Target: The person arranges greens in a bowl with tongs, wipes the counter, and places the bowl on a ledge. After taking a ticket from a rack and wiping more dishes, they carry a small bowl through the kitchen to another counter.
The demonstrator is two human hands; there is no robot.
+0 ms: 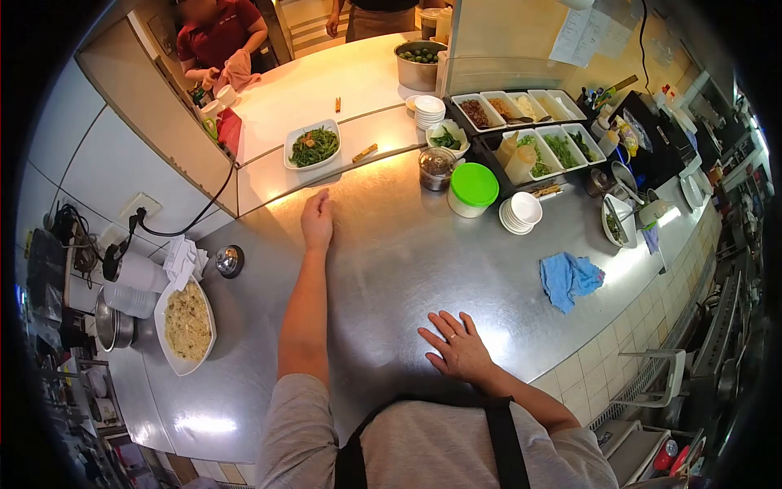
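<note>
Pointing toward the far edge of the steel surface [383,244], the left hand [318,222] was empty, fingers extended; whether it touched the metal, I could not tell. Just beyond that edge, on the pale ledge [265,175], stood the bowl of greens [314,148], perhaps set there to be within reach from both sides. The right hand [460,349] was spread palm down by the near edge, holding nothing, maybe for support. A blue cloth [568,281] lay toward the right edge, likely handy for wiping. Near the left edge, a bell [230,261] stood close to the rice plate [209,346], apparently leaving the middle free.
</note>
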